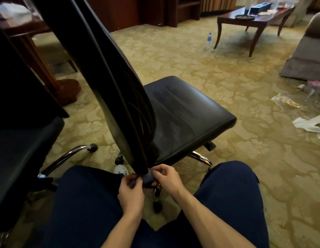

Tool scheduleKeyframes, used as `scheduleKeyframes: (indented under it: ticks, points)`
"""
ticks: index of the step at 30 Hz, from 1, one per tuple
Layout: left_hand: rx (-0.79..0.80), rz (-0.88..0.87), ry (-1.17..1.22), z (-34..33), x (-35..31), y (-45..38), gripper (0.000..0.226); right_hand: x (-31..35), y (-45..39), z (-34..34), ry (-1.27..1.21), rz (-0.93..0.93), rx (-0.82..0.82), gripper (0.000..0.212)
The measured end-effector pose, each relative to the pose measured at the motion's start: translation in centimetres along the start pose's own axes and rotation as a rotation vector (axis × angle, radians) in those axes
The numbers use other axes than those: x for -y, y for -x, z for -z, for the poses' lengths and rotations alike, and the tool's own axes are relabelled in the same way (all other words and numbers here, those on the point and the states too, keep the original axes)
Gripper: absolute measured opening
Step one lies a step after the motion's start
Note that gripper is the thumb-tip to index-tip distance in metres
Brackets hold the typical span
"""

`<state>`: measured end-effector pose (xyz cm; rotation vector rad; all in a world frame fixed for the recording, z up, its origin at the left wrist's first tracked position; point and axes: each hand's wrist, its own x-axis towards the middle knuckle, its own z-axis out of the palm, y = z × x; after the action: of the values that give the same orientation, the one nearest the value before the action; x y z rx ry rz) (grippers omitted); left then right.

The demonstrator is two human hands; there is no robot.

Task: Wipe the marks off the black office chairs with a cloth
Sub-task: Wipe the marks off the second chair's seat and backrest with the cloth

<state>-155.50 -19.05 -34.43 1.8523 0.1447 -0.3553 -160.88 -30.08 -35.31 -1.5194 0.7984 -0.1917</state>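
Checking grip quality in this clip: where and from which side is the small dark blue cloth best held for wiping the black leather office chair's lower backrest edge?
Grip the small dark blue cloth by its two free ends, one from each side. It wraps the narrow bottom tip of the black leather office chair, so the left hand and right hand can pinch opposite ends.

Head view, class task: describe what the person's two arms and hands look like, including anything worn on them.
Both forearms are bare, with no sleeves, watch or gloves in view. The left hand shows no jewellery; the right hand may carry a ring, too small to confirm. Dark navy trousers cover the legs.
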Motion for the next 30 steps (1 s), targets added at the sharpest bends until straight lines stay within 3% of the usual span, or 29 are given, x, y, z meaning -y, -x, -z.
scheduleKeyframes:
  ticks: [8,13,19,23,26,30]
  points:
    - [-0.119,0.036,0.020,0.5,0.3,-2.5,0.015,0.0,-2.9,-3.9,-0.188,-0.041,-0.001,0.016]
    - [-0.048,0.121,-0.038,0.9,0.4,-4.2,0.036,-0.8,-4.0,-4.9,0.018,0.046,-0.086,0.018]
    - [0.051,0.155,-0.124,2.0,0.0,-5.4,0.023,0.2,-3.7,-5.9,0.023,0.132,-0.159,0.026]
    - [0.120,0.193,-0.091,3.3,0.5,-5.9,0.030,1.0,-3.8,-5.3,-0.081,0.055,-0.033,0.040]
    - [0.069,0.172,-0.032,4.1,0.1,-5.2,0.011,1.4,-3.9,-4.3,-0.041,-0.017,0.114,0.028]
    - [0.031,0.089,-0.062,4.9,-0.3,-4.4,0.012,2.1,-3.6,-3.6,-0.075,0.003,0.247,0.026]
